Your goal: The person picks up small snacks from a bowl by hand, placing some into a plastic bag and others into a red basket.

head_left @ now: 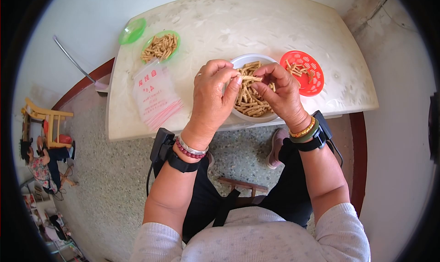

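Note:
Over a white bowl (pixel 261 119) filled with tan, dried stick-like pieces (pixel 251 103), both of my hands meet on one tan stick piece (pixel 250 78). My left hand (pixel 213 87) pinches its left end between thumb and fingers. At the other end, the thumb and forefinger of my right hand (pixel 282 90) close on it. To the right, a red perforated plate (pixel 316 86) bears several shorter pieces (pixel 298 69). A green plate (pixel 177 38) heaped with similar sticks is at the upper left. Clear zip bags (pixel 156 97) with red print lie left of my left hand.
The pale table (pixel 220 23) has a marbled, floral-looking cover. Another green dish (pixel 133 31) sits at its far left corner. Walls border the table. At far left, a person (pixel 43 165) sits near a wooden chair (pixel 57 124). My legs are below the table's near edge.

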Tool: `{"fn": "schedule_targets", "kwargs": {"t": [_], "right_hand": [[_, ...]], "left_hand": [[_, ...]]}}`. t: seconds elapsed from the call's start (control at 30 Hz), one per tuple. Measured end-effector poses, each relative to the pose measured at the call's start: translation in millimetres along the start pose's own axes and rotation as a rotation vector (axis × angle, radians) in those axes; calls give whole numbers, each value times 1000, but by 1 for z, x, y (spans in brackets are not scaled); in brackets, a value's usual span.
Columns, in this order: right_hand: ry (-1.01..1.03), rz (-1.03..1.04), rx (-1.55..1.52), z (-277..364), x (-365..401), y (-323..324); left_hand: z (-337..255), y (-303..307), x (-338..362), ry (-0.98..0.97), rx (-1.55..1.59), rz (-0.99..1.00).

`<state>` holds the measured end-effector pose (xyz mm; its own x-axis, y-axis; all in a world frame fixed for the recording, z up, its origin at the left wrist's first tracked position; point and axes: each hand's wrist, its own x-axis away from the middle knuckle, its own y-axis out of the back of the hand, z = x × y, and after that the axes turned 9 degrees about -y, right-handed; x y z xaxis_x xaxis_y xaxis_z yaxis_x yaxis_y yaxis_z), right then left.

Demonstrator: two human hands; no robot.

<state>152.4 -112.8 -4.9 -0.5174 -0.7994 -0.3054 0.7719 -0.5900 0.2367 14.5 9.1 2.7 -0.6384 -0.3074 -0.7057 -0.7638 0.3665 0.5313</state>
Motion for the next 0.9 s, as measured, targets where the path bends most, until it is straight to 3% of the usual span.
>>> {"fn": "schedule_targets", "kwargs": {"t": [0.2,0.4,0.5,0.63,0.83,0.9], "right_hand": [[-44,2,-170,-11,-1,0],[-77,-52,-53,-3,-1,1],[16,-77,191,3,-1,0],[120,-80,245,14,-2,-7],[204,48,319,10,-12,-31],[132,43,273,9,-14,-41]], "left_hand": [[2,1,0,24,50,-10],[9,12,-1,52,41,-55],[7,30,6,397,-33,195],[8,31,19,339,-125,280],[19,25,22,325,-93,181],[18,26,16,423,-67,233]]}}
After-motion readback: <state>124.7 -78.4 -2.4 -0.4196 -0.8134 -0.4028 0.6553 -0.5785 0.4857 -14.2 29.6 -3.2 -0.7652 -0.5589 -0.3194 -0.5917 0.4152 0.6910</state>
